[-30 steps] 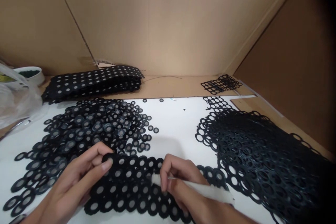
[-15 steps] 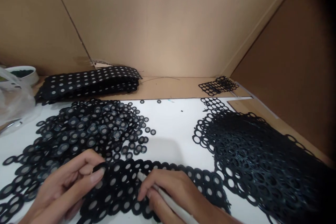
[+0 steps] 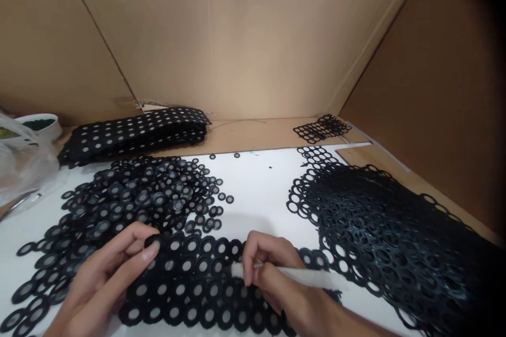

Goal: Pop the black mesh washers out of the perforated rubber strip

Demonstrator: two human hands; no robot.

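A black sheet of joined rings with pale round centres lies across the near part of the work surface. My left hand pinches its upper left corner between thumb and fingertips. My right hand grips a white pen-like tool, its tip pointing left over the middle of the sheet. Whether the tip touches the sheet I cannot tell. Beyond my left hand spreads a pile of loose black discs with pale centres.
A heap of black ring lattices fills the right side, with a small lattice piece behind it. A folded dotted black sheet lies at the back left. Beside it are a white bowl and a clear plastic bag. Cardboard walls enclose the surface.
My right hand has moved to the right with the pen-like tool, which now lies flatter, uncovering more of the sheet. My left hand keeps its pinch on the corner. The view has shifted slightly.
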